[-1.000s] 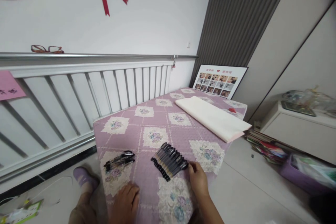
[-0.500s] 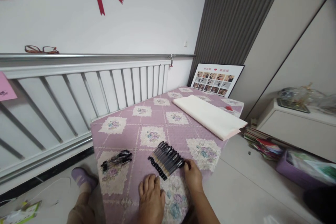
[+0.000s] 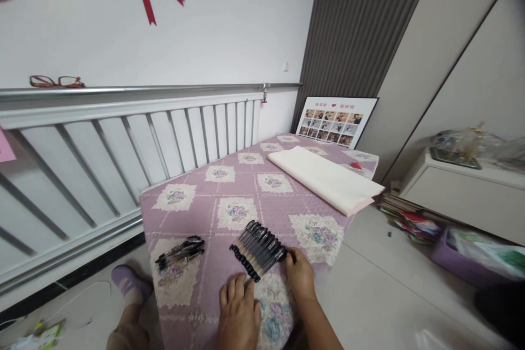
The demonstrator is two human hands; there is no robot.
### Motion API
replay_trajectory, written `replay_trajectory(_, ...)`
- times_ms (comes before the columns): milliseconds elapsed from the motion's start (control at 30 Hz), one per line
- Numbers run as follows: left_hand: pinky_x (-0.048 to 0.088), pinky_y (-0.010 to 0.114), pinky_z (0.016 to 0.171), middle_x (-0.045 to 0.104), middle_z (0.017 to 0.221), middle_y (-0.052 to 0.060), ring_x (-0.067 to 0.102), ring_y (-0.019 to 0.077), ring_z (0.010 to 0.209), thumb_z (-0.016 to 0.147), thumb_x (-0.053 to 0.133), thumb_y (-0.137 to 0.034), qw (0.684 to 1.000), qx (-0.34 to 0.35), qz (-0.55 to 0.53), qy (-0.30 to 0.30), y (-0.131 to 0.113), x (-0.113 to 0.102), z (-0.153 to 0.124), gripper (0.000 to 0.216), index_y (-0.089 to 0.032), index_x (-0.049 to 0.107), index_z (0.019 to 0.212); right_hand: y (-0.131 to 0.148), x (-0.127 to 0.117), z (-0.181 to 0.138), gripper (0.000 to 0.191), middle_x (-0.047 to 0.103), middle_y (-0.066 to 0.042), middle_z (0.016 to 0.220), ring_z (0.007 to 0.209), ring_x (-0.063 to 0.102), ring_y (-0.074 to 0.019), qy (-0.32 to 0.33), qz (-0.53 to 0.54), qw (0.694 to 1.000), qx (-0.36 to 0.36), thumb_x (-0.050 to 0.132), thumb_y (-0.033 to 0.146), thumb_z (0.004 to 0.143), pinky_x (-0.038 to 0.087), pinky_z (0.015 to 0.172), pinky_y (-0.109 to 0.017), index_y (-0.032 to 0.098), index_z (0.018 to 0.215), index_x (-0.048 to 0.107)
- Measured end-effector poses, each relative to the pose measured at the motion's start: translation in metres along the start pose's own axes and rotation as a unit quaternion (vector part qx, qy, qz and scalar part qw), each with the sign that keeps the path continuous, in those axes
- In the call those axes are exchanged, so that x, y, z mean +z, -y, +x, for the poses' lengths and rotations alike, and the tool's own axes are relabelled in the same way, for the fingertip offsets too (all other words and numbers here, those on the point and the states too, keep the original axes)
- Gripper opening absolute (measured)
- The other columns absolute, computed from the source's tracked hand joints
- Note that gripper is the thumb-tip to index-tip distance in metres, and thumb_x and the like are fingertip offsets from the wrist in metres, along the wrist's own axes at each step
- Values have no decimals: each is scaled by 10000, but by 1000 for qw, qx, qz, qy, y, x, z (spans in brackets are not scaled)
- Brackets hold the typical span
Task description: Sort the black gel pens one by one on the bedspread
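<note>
A row of black-capped pens (image 3: 258, 250) lies side by side on the purple floral tablecloth (image 3: 205, 213), slanting down to the right. My left hand (image 3: 239, 309) rests palm down just below the row, fingers stretched out and holding nothing. At the row's right end, my right hand (image 3: 300, 276) has its fingers bent and pressed together at the cap of the outermost pen (image 3: 279, 256). Part of that grip is hidden behind the fingers. A smaller loose bunch of similar pens (image 3: 180, 251) lies apart on the left of the table.
A folded cream sheet (image 3: 324, 178) lies farther back, with a small red item (image 3: 355, 165) beyond it. A framed photo board (image 3: 334, 123) leans behind the table. The white radiator (image 3: 164, 145) runs along the left side. A purple bin (image 3: 455, 262) stands on the floor at right.
The view has shifted slightly. My left hand has moved a little to the right below the row. My right hand stays at the row's right end, and the pens lie much as before.
</note>
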State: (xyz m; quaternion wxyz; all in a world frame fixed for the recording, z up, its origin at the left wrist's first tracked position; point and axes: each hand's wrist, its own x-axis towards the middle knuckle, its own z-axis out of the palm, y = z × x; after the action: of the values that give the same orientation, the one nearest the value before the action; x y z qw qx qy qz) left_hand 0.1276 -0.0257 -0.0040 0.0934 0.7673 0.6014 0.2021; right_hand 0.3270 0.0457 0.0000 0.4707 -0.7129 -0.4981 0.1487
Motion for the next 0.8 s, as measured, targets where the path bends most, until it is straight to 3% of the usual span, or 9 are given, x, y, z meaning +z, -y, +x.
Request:
replay_trajectory(300, 267, 422, 1043, 514, 1322, 74, 396, 258, 1235, 842, 483, -230, 999, 1, 21, -31, 7, 11, 0, 519, -190, 437, 1357, -4, 2, -2, 343, 699, -95, 938, 891, 631, -228, -7, -8, 1000, -19, 412, 346, 780, 467, 857, -352, 168, 926, 666)
replay_trajectory(467, 251, 458, 1051, 482, 1366, 65, 370, 278, 1261, 831, 498, -254, 999, 8, 29, -19, 6, 13, 1, 529, -212, 443, 1356, -4, 4, -2, 365, 700, -71, 1008, 949, 632, -213, 6, -5, 1000, -25, 406, 310, 779, 459, 899, -339, 182, 1005, 662)
replay_trajectory(800, 330, 432, 1029, 491, 1367, 57, 410, 291, 1249, 850, 488, -292, 998, 39, 40, -36, 16, 19, -2, 509, -239, 454, 1355, -3, 1, -3, 329, 691, -83, 961, 916, 626, -233, -14, 6, 999, -35, 433, 340, 791, 465, 870, -341, 174, 959, 661)
